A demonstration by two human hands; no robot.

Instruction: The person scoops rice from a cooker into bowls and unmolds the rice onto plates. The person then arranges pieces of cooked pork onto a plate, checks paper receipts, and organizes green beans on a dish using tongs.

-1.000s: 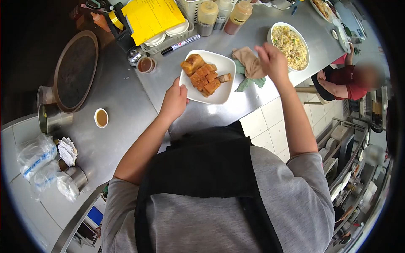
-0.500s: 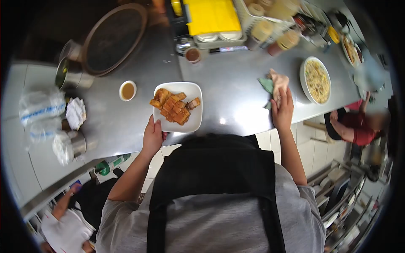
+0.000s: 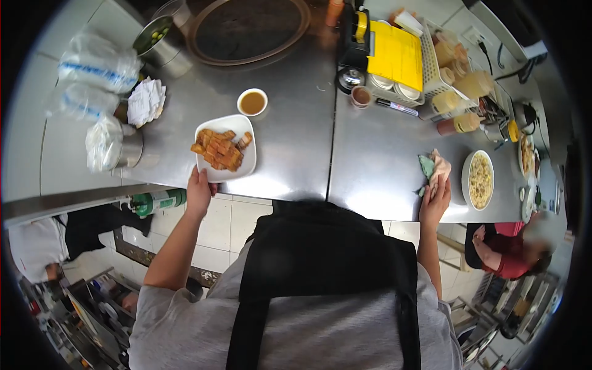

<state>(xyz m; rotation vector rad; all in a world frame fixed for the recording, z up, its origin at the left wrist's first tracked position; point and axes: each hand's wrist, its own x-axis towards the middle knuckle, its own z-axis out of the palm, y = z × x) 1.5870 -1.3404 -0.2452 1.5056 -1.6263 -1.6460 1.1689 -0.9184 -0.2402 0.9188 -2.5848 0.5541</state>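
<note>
My left hand (image 3: 200,193) grips the near edge of a square white plate (image 3: 246,168), thumb on the rim and fingers beneath. Chopped, browned crispy pork (image 3: 219,150) is heaped on the plate. Just behind it, to the right, stands a small white cup of brown sauce (image 3: 252,102). Over at the right, my right hand (image 3: 435,200) rests near the counter's front edge, its fingers closed over a crumpled pink and green cloth (image 3: 439,166). An oval white bowl of fried rice (image 3: 480,180) sits to the right of that hand.
Behind lie a large round brown tray (image 3: 246,61), a yellow pad (image 3: 394,57), a small cup of dark sauce (image 3: 361,95), a marker (image 3: 398,107) and sauce bottles (image 3: 459,124). Plastic-wrapped stacks (image 3: 98,65) line the left side. Two people are at the lower left and right.
The plate has slid left in my left hand, past the small sauce cup, which is now behind it. My view has turned left. My right hand stays on the cloth.
</note>
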